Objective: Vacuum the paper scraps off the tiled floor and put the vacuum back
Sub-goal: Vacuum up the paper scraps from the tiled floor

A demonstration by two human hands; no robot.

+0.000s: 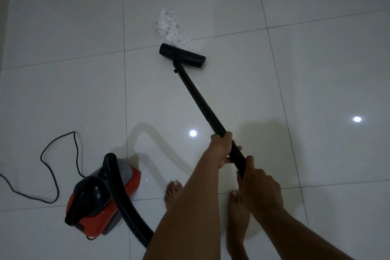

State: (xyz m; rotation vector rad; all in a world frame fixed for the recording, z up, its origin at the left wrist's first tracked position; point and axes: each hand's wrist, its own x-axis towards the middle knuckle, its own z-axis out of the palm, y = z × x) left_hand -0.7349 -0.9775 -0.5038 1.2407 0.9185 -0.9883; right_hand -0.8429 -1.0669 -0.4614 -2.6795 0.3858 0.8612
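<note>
A glossy white tiled floor (295,80) is filling the view and reflecting two bright light spots (192,133). A heap of paper scraps (171,26) is lying far centre, touching the black vacuum head (182,56). The left hand (221,148) is wrapping round the wand (196,95), and the right hand (258,184) is gripping it nearer (both closed tightly). The red vacuum (101,202) is sitting near left, its cord (50,167) trailing left.

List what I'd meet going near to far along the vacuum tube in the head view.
right hand → left hand → bare stretch of vacuum tube → floor nozzle → paper scraps
</note>
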